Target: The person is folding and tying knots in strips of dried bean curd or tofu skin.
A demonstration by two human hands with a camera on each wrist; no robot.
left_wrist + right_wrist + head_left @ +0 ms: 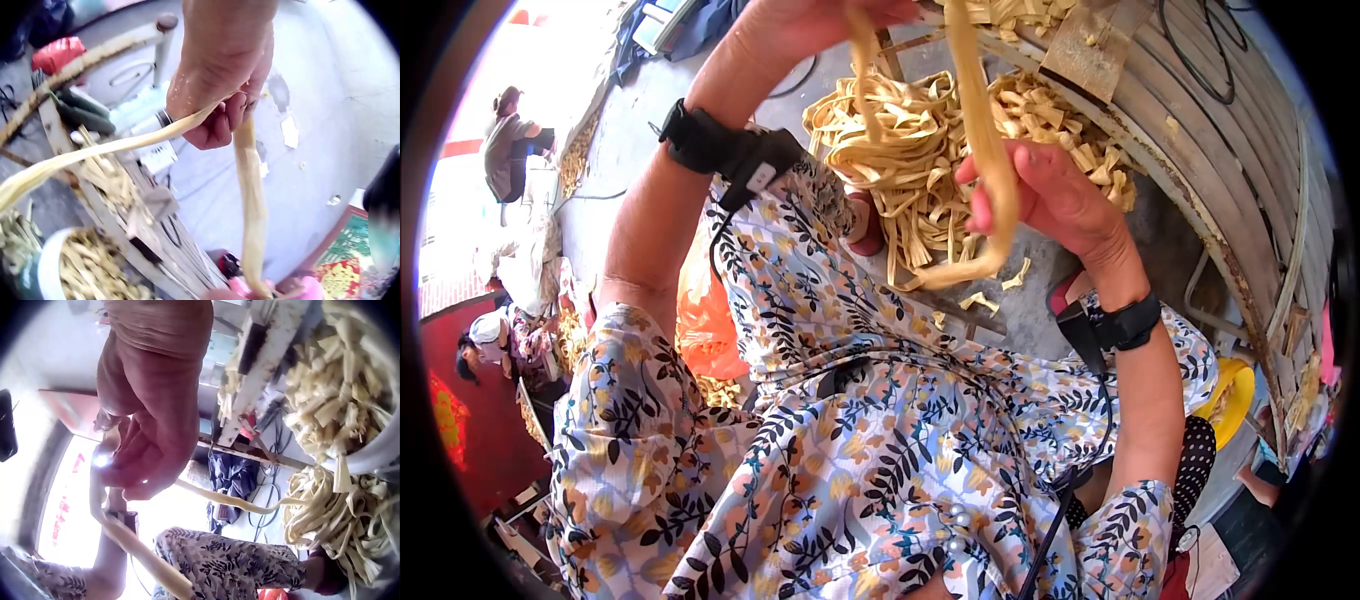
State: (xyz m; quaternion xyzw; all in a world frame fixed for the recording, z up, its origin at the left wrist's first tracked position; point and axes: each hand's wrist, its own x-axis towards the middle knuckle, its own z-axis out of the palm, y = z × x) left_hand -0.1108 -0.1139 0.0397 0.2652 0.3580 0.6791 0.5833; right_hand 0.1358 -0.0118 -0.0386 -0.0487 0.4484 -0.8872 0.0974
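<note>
The long yellow strip (972, 75) goes down from the left hand (830, 25) to the right hand (1055, 195), above the floor and on the near side of the heap of strips (890, 140). The fingers of the left hand are curled and grip the strip; in the left wrist view, one length leaves them downward and another goes away to the side. The fingers of the right hand are bent around the strip and pinch it, and below them it curves to the left, close by the low part of the heap. The knotted pieces (1060, 130) lie to the right of the heap, beside the slatted desk (1190, 175). In the head view, the left hand is cut by the top edge, so its fingertips are not seen there. In the right wrist view, a bright glare covers part of the strip near the fingertips. The second hanging length is blurred in the head view, and I cannot tell if both lengths are the same strip.
</note>
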